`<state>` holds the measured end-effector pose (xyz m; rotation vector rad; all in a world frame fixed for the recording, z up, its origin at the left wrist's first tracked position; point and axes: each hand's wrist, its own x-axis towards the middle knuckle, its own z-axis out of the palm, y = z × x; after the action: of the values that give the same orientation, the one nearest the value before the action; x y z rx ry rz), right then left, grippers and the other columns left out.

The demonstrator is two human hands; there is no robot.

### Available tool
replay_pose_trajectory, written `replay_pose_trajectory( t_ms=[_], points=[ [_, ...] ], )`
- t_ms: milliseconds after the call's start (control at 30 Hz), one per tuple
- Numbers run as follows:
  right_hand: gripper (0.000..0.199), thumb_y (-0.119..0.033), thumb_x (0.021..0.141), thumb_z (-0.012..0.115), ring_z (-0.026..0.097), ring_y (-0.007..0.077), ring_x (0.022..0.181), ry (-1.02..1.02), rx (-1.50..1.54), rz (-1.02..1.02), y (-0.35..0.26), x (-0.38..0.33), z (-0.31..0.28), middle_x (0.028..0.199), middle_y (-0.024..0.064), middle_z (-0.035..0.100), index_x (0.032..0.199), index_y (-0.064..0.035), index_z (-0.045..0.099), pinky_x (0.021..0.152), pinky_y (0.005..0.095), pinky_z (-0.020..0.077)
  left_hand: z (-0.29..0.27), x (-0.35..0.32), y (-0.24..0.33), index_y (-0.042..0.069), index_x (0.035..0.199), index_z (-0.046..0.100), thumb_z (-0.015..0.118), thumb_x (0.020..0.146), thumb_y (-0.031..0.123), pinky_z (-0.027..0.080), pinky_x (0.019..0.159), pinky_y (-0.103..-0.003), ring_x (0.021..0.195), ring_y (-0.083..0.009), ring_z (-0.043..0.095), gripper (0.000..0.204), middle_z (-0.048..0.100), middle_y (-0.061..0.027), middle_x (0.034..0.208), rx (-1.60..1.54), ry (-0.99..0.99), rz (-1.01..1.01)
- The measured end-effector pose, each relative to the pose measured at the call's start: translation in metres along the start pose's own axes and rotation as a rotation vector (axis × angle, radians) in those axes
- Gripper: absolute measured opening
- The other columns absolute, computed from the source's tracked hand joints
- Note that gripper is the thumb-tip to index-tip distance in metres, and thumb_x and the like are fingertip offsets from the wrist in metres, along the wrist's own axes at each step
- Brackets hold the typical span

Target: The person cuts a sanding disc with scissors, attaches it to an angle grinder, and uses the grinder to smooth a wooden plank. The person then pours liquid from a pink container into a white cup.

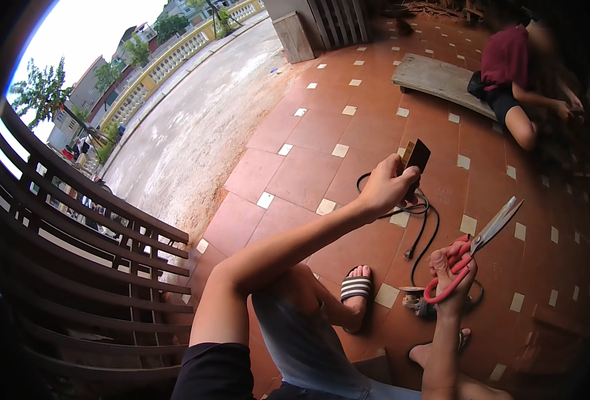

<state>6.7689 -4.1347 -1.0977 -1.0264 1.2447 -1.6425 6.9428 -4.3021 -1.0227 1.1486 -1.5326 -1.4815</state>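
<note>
nearest the camera are the person's own knee and shorts, with a striped sandal (356, 288) on the foot resting on the red tile floor (295, 173). just past it a small spool (413, 297) sits on the tiles beside a black cable (423, 233) that loops loosely across them.

the right hand (453, 275) has its fingers curled shut through the red handles of a pair of scissors (478, 250), blades pointing up and away, apparently parted slightly, cutting nothing, held off to the side.

the left hand (385, 188) is raised higher, fingers and thumb pinched together on a small dark flat piece (415, 158), lifted in front of the face, probably for a closer look.

farther off, another person sits by a low wooden bench (438, 79). a dark wooden fence (75, 220) runs along the left, with a road (201, 120) beyond.
</note>
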Motion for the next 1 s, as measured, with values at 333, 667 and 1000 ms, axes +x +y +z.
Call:
replay_pose_trajectory(
  t_ms=[333,667,1000],
  points=[
    [0.048,-0.017,0.083,0.090,0.060,0.0075,0.082,0.163,0.064,-0.186,-0.018,0.025,-0.005,0.091,-0.0001,0.053,0.101,-0.0056,0.046,0.072,0.0217,0.0488,0.048,-0.046,-0.002,-0.003,0.123,0.043,0.052,0.106,0.029,0.047,0.094,-0.045,0.105,-0.0381,0.058,0.037,0.052,-0.0218,0.113,0.526,-0.407,0.384],
    [0.033,-0.011,0.086,0.084,0.051,0.0093,0.092,-0.173,0.351,-0.069,-0.032,0.027,-0.051,0.092,-0.0022,0.052,0.094,-0.0075,0.052,0.086,0.0281,0.0441,0.048,-0.045,0.000,-0.004,0.133,0.059,0.057,0.107,0.034,0.055,0.092,-0.032,0.102,-0.0162,0.070,0.046,0.071,-0.0103,0.118,-0.372,-0.672,-0.312],
    [0.060,-0.059,0.096,0.067,0.054,0.0111,0.064,-0.379,0.028,0.357,0.002,0.010,-0.027,0.070,0.0025,0.059,0.094,0.0005,0.065,0.059,0.0299,0.0447,0.012,-0.009,0.007,-0.004,0.100,0.072,0.063,0.103,0.015,0.050,0.063,-0.025,0.073,-0.0049,0.060,0.021,0.066,0.0008,0.079,0.153,0.080,0.180]
  ],
)
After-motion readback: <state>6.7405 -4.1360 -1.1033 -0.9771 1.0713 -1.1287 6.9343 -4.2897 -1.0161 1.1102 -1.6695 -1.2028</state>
